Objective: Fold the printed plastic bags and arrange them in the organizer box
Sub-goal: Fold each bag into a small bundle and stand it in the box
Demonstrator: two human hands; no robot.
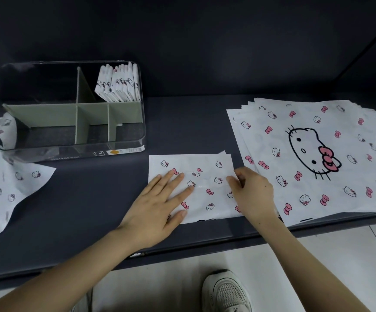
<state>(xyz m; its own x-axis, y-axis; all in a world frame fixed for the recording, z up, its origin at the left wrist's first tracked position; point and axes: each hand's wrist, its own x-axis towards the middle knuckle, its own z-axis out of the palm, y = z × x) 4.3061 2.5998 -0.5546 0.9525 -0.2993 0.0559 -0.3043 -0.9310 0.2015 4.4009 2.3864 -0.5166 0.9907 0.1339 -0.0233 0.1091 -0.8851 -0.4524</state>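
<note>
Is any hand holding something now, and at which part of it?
The right hand pinches the half-folded bag at its right edge. The left hand only presses flat on it.

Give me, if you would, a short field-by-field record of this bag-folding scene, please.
left hand: flat, pressing on the half-folded bag
right hand: pinching that bag's right edge
organizer box: clear, green dividers
folded bags: standing in the box's back right compartment; other compartments look empty
flat stack: unfolded bags, right of the hands
loose bag: far left, reaching the box's left end
table: dark
</note>
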